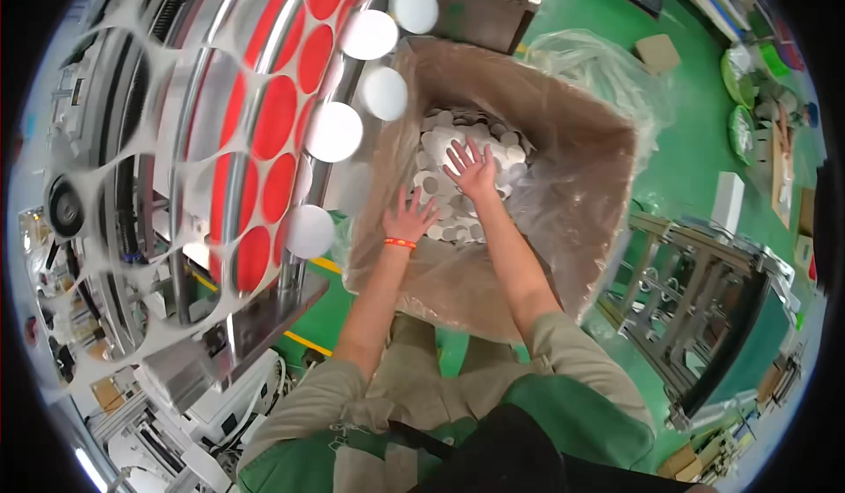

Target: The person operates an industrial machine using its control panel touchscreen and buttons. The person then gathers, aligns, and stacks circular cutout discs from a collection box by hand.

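Both my arms reach down into a large cardboard box (563, 110) lined with clear plastic. A heap of white and grey round discs (444, 202) lies at its bottom. My left hand (409, 220), with an orange-red band at the wrist, is spread over the near left part of the heap. Farther in, my right hand (473, 172) has its fingers splayed above the discs. Neither hand holds anything; whether they touch the discs I cannot tell. Several white discs (334, 132) hang in the air or drop beside the machine at the box's left.
On the left a roller machine (246, 167) carries a punched white web with red circles, close to the box. A metal frame with a dark belt (704, 317) stands at right. Green baskets (739, 132) and a brown block (657, 54) lie on the green floor (687, 141).
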Tool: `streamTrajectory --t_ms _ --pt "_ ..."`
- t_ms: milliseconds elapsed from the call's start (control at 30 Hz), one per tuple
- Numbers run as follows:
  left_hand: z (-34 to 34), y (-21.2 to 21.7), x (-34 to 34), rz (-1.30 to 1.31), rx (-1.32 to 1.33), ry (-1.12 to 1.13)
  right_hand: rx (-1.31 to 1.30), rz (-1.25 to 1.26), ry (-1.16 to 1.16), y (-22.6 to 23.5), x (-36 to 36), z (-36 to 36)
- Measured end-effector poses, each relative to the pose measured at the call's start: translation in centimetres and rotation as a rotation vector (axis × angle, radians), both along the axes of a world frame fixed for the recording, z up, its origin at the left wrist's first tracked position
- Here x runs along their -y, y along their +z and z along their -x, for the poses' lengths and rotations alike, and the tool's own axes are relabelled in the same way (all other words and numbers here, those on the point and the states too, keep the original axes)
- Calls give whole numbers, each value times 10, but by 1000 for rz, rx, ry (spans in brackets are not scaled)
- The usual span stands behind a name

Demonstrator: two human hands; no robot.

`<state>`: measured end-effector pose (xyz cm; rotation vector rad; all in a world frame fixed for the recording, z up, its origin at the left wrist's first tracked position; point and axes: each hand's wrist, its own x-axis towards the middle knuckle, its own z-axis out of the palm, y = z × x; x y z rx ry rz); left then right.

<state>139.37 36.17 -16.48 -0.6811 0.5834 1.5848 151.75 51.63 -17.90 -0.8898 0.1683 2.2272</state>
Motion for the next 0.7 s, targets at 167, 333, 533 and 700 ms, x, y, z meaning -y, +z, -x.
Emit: streamTrajectory --t_ms 167,333,533,700 --pt "1 -15 -24 -363 -73 47 -163 81 18 -28 -15 5" --pt "0 -4 -39 -398 -49 29 -319 -151 249 -26 -21 9" --pt "-6 9 -47 -293 -49 69 -212 -9 191 -15 -25 19" --pt "-11 14 -52 -324 23 71 -359 -117 173 -11 -30 16"
